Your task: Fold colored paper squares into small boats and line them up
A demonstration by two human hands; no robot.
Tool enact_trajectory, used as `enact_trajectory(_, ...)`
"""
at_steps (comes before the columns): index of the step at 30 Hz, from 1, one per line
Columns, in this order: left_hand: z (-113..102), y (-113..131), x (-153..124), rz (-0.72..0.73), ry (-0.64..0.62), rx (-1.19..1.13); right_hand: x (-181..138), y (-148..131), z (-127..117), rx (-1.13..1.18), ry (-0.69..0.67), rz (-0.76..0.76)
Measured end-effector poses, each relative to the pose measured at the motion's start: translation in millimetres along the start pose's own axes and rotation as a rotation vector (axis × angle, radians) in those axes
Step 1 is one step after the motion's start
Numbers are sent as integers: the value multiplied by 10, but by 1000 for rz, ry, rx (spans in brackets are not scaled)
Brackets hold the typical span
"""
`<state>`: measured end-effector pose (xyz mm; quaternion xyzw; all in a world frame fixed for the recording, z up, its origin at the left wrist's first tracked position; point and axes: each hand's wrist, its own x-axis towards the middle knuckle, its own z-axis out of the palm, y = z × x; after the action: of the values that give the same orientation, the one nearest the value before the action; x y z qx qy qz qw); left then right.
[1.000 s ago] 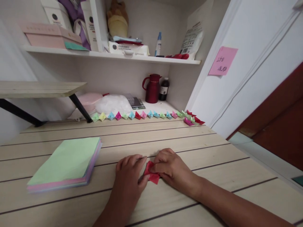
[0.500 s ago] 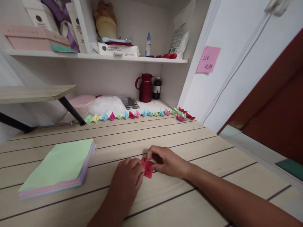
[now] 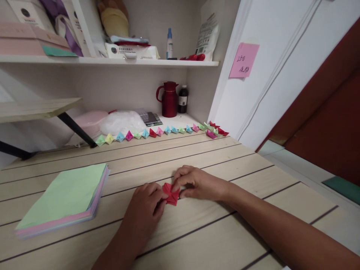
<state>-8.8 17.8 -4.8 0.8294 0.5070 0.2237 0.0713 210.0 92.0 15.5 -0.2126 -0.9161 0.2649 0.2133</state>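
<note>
A small red folded paper (image 3: 172, 195) lies on the wooden tabletop between my two hands, with crease lines meeting near its middle. From the left, my left hand (image 3: 148, 202) pinches the paper's edge between thumb and fingers. My right hand (image 3: 197, 183) comes in from the other side, its fingertips on the upper right part of the paper and its thumb close to the right edge. To the left sits a stack of coloured paper sheets (image 3: 64, 195), light green on top with pink and bluish ones below.
Several small folded paper boats (image 3: 145, 133) line the table's back edge, bunched at the right end (image 3: 216, 131). Behind them stand a red jug (image 3: 170, 99) and a dark bottle (image 3: 183, 99). A small raised shelf (image 3: 42, 108) on black legs stands at the left.
My right fingers have shifted onto the top of the red paper, and more of its creased face shows. The camera view has moved slightly, so the surroundings appear a little displaced.
</note>
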Motion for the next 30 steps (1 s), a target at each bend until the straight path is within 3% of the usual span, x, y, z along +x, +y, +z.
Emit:
enact_trajectory(6,-4,-3,14,-25,-22,-17,2,25,-7,2,5,32)
enact_trajectory(12,-7,21,32,-175,-71,-43,16,86,30,-23,-7,5)
enact_trajectory(22,-8,49,46,-234,-25,-31,50,90,133,-43,68,67)
enact_trajectory(26,-22,50,36,-213,-31,-11,89,84,205,-74,135,24)
enact_trajectory(30,-20,28,-8,-217,26,-2,111,64,245,-149,93,-28)
